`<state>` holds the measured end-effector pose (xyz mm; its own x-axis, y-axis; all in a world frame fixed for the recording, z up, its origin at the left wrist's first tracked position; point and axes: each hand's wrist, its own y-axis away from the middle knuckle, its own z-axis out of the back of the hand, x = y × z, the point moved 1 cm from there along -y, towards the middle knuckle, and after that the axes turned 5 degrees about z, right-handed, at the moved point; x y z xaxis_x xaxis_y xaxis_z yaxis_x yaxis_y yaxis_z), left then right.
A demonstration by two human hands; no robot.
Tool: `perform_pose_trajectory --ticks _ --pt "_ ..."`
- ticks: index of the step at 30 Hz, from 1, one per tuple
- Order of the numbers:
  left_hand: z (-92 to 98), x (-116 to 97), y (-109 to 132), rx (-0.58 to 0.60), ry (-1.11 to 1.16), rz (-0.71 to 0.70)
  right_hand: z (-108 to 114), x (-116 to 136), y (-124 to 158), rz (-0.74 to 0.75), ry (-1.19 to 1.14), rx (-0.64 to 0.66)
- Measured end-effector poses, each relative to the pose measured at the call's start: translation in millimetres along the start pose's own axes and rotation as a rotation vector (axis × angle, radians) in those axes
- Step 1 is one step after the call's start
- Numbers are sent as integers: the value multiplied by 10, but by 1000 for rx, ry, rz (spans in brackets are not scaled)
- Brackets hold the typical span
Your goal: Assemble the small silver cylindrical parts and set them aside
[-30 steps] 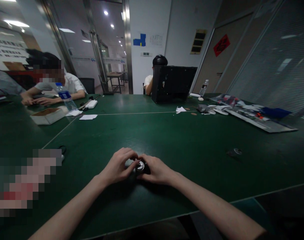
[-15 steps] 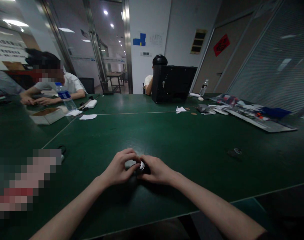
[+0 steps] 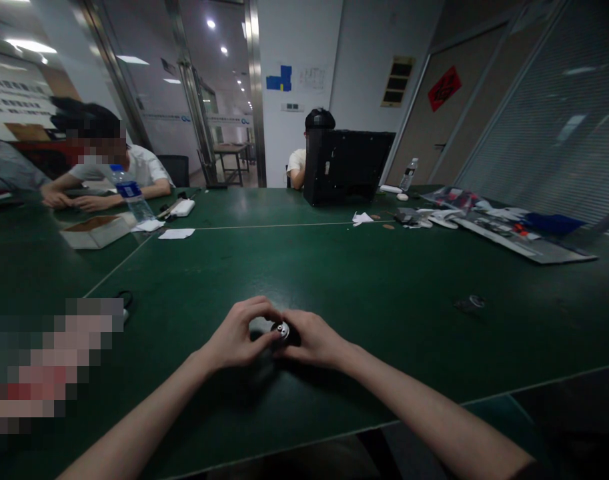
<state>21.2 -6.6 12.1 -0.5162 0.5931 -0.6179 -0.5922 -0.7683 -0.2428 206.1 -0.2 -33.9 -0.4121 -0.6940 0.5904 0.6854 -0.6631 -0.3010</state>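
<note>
A small round dark part with a silvery metal end [image 3: 283, 331] sits between my hands, just above or on the green tabletop [image 3: 304, 267]; its kind is too small to tell. My right hand [image 3: 311, 339] is wrapped around its right side, and the fingers hide much of its body. From the left, the thumb and forefinger of my left hand [image 3: 247, 333] curve into a ring, their tips against the part's edge. The silvery end faces me and shows tiny dark spots.
A clear bottle [image 3: 130, 193] and an open white box [image 3: 97, 233] stand at the left near a person [image 3: 144, 167]. A black monitor [image 3: 351, 167] is at the far side, with another person behind it. Papers and a board [image 3: 529, 247] lie at the right, nearer a small dark item [image 3: 469, 304].
My left thumb has shifted slightly, so more of the part's silvery end shows. My right hand keeps about the same place and grip.
</note>
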Motion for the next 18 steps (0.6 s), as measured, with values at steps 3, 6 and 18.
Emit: perform_pose_trajectory --ticks 3,6,18 --pt "-10 1 0 32 -28 11 -18 -29 -5 -46 -12 -5" --pt "-21 16 -1 56 -28 53 -23 -45 -7 -81 -36 -10" --pt "-28 226 -75 29 262 320 19 -44 -6 -160 -497 6"
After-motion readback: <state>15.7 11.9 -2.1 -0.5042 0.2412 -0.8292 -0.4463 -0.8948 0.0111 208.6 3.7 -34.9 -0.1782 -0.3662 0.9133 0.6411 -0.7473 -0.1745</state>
